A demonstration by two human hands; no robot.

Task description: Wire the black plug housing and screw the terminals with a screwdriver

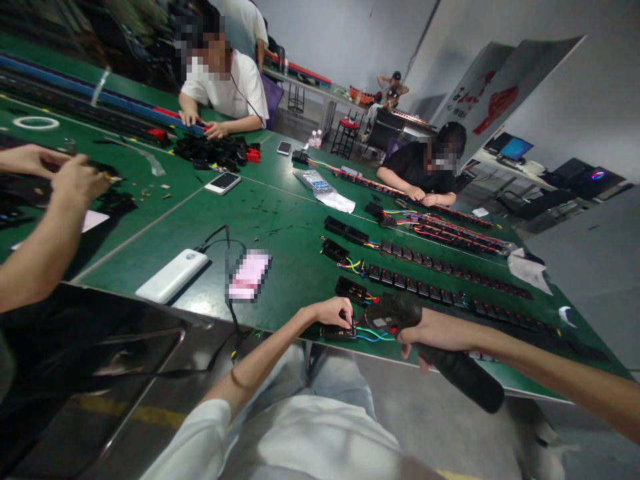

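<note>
The person's right hand (435,330) has its grip closed around a black power screwdriver (395,310), whose head points left, toward the left hand (336,312), with the thick handle slanting down past the near edge of the green desk (290,267). The left hand is at a small black housing (340,331) lying along that near edge; its grip is narrow, the fingertips drawn together over the housing, though whether they pinch a small part cannot be told. Blue and green wires (373,335) run from the housing's right end, passing beneath the screwdriver. Beyond the hands, long black strips (420,287) with rows of square units lie roughly side by side, with black end housings and coloured wires at their left ends. To the left, a pink-screened phone (250,275) lies near a white power bank (173,275), which has a black cable plugged in. Farther back are a white phone (223,183) and an opened packet (325,190). Across the desk, a person in a white shirt (245,90) handles black parts, and another in a black shirt (417,167) works over a strip.
</note>
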